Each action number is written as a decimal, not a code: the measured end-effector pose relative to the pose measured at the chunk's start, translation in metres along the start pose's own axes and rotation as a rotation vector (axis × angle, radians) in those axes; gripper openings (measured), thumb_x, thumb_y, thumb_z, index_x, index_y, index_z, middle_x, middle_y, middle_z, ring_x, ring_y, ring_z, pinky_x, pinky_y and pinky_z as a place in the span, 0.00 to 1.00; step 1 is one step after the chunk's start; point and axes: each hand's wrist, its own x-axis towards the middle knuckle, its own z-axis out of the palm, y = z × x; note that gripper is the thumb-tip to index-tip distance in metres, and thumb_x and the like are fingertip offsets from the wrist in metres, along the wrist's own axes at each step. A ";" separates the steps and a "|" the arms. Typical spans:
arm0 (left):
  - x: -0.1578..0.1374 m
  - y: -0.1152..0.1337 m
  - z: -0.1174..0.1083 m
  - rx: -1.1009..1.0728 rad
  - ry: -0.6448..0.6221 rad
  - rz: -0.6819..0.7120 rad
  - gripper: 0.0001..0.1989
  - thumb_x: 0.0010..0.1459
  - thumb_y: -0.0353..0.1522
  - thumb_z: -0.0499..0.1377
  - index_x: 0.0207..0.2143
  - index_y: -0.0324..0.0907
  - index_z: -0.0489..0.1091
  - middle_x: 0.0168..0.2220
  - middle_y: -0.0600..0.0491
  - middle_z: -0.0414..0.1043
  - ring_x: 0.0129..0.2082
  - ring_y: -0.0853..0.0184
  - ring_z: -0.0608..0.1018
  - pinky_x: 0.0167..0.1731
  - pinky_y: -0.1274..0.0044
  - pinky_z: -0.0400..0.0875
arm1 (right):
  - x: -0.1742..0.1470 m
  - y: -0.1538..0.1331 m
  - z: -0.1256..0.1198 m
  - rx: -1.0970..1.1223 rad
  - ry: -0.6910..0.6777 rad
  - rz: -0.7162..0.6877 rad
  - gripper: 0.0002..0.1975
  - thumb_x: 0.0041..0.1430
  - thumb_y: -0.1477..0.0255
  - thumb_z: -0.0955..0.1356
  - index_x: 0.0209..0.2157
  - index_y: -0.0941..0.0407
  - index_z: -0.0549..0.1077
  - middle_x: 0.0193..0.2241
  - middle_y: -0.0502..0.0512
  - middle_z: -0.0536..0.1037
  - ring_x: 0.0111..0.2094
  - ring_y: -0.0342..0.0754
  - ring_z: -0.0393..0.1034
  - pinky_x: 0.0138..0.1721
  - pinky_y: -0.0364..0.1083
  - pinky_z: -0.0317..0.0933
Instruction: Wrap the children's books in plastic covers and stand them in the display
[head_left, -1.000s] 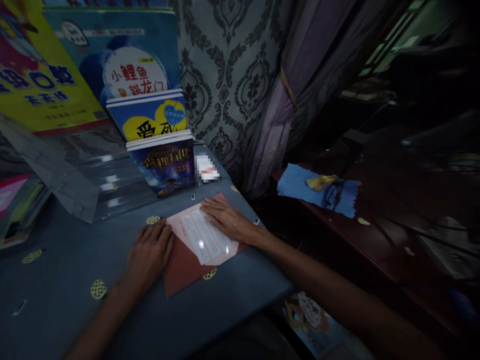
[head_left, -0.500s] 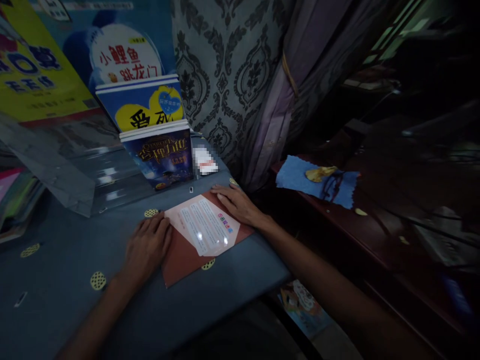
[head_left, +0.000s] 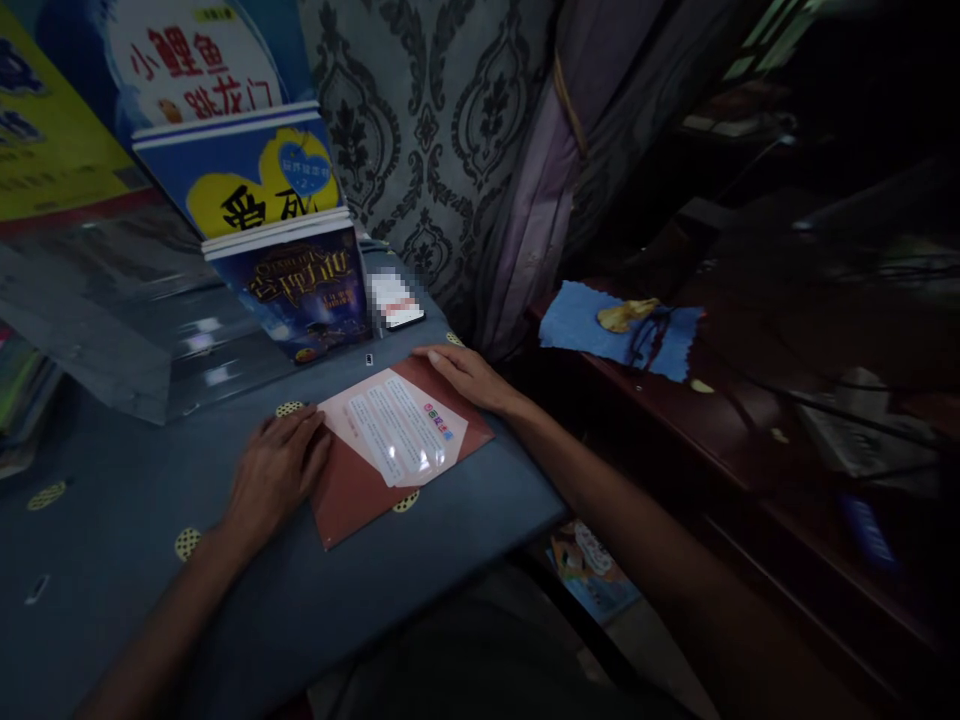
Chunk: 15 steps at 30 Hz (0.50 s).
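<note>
A thin book [head_left: 405, 440] lies flat on the blue tablecloth, its brown and pale pink printed cover facing up, with glare spots on it. My left hand [head_left: 274, 460] rests at its left edge, fingers loosely bent, fingertips touching the upper left corner. At the far right edge lies my right hand [head_left: 469, 378], fingers stretched out along the border and the thumb over the cover. Neither hand lifts the book. Behind it, a dark blue book [head_left: 307, 290] stands upright in front of a blue and yellow book [head_left: 247, 190].
A phone [head_left: 397, 300] with a blurred screen lies beside the standing books. Taller books and a clear plastic holder [head_left: 112, 330] are at the left. A patterned curtain [head_left: 420, 130] hangs behind. To the right, a dark red surface bears a blue cloth [head_left: 574, 325].
The view has shifted, so things sit slightly higher and further left. My right hand's fingers have slid toward the book's far edge and drawn closer together. The book still lies flat.
</note>
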 end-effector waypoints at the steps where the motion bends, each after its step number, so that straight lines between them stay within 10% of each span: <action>1: 0.001 0.000 0.000 0.001 -0.010 0.008 0.23 0.72 0.41 0.45 0.53 0.38 0.73 0.54 0.39 0.77 0.51 0.52 0.80 0.56 0.56 0.69 | 0.001 0.000 0.000 0.025 -0.001 0.010 0.29 0.70 0.49 0.59 0.53 0.54 0.78 0.55 0.59 0.79 0.57 0.55 0.72 0.62 0.57 0.62; 15: 0.071 0.027 0.024 -0.064 -0.325 0.186 0.30 0.73 0.45 0.43 0.68 0.38 0.58 0.70 0.41 0.57 0.70 0.55 0.61 0.67 0.51 0.54 | 0.005 0.000 -0.002 0.131 0.005 0.054 0.33 0.71 0.47 0.56 0.58 0.57 0.73 0.57 0.62 0.78 0.59 0.53 0.71 0.65 0.57 0.58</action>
